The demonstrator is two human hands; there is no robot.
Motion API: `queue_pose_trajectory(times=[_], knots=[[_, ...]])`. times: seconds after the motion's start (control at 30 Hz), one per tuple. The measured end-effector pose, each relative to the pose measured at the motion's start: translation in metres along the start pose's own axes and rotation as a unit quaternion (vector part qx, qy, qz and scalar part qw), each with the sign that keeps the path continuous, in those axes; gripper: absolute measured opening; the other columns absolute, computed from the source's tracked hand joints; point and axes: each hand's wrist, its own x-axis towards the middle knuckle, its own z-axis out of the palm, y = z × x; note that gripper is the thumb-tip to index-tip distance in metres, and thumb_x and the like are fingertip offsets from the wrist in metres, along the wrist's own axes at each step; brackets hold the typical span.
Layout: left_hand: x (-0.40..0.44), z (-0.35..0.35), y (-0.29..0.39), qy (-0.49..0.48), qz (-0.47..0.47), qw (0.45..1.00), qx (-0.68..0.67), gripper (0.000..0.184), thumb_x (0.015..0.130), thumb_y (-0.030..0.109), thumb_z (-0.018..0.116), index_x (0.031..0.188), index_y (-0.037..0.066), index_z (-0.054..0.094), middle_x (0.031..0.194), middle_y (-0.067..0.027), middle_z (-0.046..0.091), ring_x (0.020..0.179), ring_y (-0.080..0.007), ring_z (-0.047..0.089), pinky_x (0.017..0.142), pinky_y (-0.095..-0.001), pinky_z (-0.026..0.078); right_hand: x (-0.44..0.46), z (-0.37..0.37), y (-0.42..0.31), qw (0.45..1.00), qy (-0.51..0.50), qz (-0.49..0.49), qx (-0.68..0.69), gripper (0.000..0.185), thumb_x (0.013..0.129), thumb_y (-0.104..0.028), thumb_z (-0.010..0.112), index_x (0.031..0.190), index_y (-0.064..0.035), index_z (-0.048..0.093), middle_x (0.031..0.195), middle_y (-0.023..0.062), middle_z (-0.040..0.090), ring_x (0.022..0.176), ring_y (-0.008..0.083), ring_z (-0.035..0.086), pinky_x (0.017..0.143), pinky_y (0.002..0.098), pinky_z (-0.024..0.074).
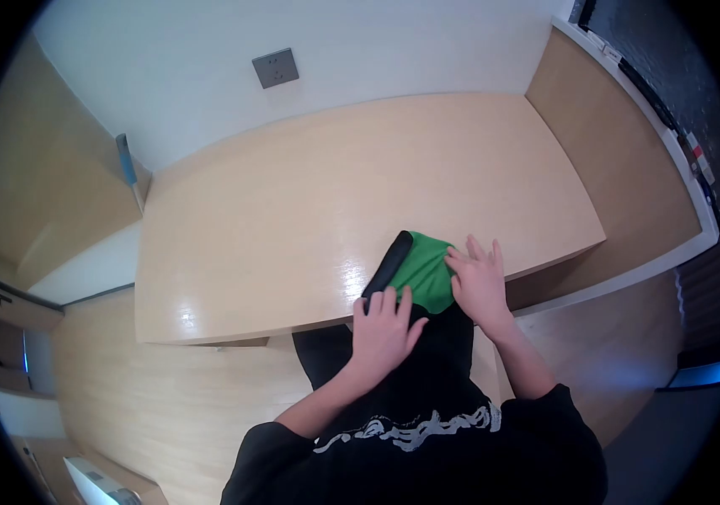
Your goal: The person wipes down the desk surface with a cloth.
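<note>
A green cloth piece (424, 273) lies at the table's front edge, its lower end reaching the edge near my lap. Along its left side runs a long black strip or roll (388, 265); whether it is part of the cloth or a separate thing, I cannot tell. My left hand (385, 332) rests at the lower left corner, its outstretched fingertips on the black part and the green fabric. On the right side my right hand (480, 286) touches the cloth's edge, with its fingers spread.
The pale wooden table (293, 210) meets a white wall with a grey socket (276, 67). A blue-and-white upright object (128, 164) stands at the left corner. To the right rises a wooden side panel (621, 143) with a white ledge (687, 151).
</note>
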Motion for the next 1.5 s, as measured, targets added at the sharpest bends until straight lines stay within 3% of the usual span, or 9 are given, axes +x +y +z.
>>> queue_pose_trajectory(times=[0.17,0.27,0.4,0.53,0.83,1.0,1.17,1.37,1.5], knots=[[0.005,-0.001,-0.008,-0.035,-0.045,0.996,-0.074,0.037,0.084,0.030,0.067,0.110,0.004,0.064,0.102,-0.0102,0.056,0.092,-0.0258,0.052,0.077,-0.0395,0.040,-0.012,0.014,-0.039,0.979,0.006,0.107,0.172,0.043,0.087,-0.022,0.061,0.118,0.0073,0.058,0.130,0.0276,0.053,0.128,0.0395,0.045,0.112,0.0554,0.0264],[0.008,-0.001,-0.033,-0.003,-0.090,0.988,-0.123,0.032,0.083,0.021,0.068,0.110,0.003,0.064,0.105,-0.0111,0.057,0.095,-0.0284,0.054,0.079,-0.0416,0.042,-0.026,0.043,-0.061,0.997,0.025,0.067,0.002,0.074,0.089,-0.040,0.061,0.135,0.0144,0.040,0.144,0.0358,0.032,0.139,0.0457,0.027,0.113,0.0556,0.0232],[0.011,0.004,-0.068,0.095,-0.126,0.985,-0.075,0.040,0.083,0.019,0.066,0.119,0.002,0.058,0.119,-0.0175,0.055,0.111,-0.0354,0.052,0.092,-0.0467,0.041,0.015,0.052,-0.058,0.995,0.035,0.090,0.035,0.085,0.089,-0.051,0.058,0.135,0.0177,0.036,0.145,0.0373,0.030,0.140,0.0472,0.024,0.114,0.0571,0.0186],[0.013,0.015,-0.083,0.060,-0.149,0.987,-0.021,0.052,0.083,0.024,0.066,0.128,0.003,0.051,0.133,-0.0213,0.046,0.126,-0.0410,0.041,0.103,-0.0507,0.032,0.113,0.081,-0.028,0.993,0.053,0.101,0.011,0.088,0.092,-0.055,0.051,0.138,0.0166,0.031,0.147,0.0354,0.028,0.141,0.0445,0.023,0.116,0.0537,0.0174],[0.019,0.011,-0.084,0.053,-0.176,0.982,-0.035,0.049,0.080,0.022,0.066,0.124,0.004,0.055,0.132,-0.0194,0.047,0.126,-0.0397,0.042,0.104,-0.0502,0.033,0.347,0.131,0.025,0.952,0.063,0.297,-0.033,0.096,0.092,-0.063,0.039,0.143,0.0171,0.025,0.151,0.0333,0.024,0.144,0.0439,0.017,0.117,0.0542,0.0105],[0.019,0.015,-0.081,0.057,-0.180,0.982,-0.034,0.049,0.079,0.021,0.068,0.124,0.004,0.055,0.131,-0.0189,0.048,0.125,-0.0387,0.043,0.103,-0.0492,0.034,0.385,0.136,0.047,0.956,0.056,0.287,-0.031,0.097,0.091,-0.064,0.038,0.143,0.0160,0.026,0.152,0.0321,0.024,0.144,0.0425,0.018,0.116,0.0543,0.0111],[0.017,0.022,-0.079,0.077,-0.169,0.982,-0.044,0.047,0.079,0.020,0.068,0.122,0.004,0.057,0.131,-0.0185,0.049,0.125,-0.0382,0.044,0.103,-0.0485,0.034,0.342,0.133,0.065,0.981,0.064,0.184,-0.017,0.090,0.091,-0.064,0.039,0.145,0.0079,0.030,0.152,0.0264,0.028,0.144,0.0374,0.021,0.116,0.0528,0.0151],[0.013,0.020,-0.081,0.087,-0.166,0.982,-0.035,0.048,0.080,0.019,0.066,0.124,0.004,0.055,0.134,-0.0177,0.047,0.125,-0.0384,0.043,0.104,-0.0487,0.034,0.158,0.084,0.059,0.999,0.035,-0.024,-0.024,0.074,0.095,-0.051,0.045,0.146,0.0010,0.033,0.153,0.0184,0.031,0.143,0.0320,0.027,0.116,0.0493,0.0209],[0.014,0.022,-0.078,0.072,-0.166,0.983,-0.018,0.049,0.080,0.016,0.064,0.126,0.003,0.052,0.134,-0.0208,0.046,0.127,-0.0403,0.041,0.104,-0.0519,0.032,0.038,0.041,0.046,1.000,-0.006,-0.011,0.007,0.072,0.092,-0.044,0.054,0.146,0.0002,0.034,0.153,0.0178,0.031,0.143,0.0319,0.027,0.116,0.0516,0.0180]])
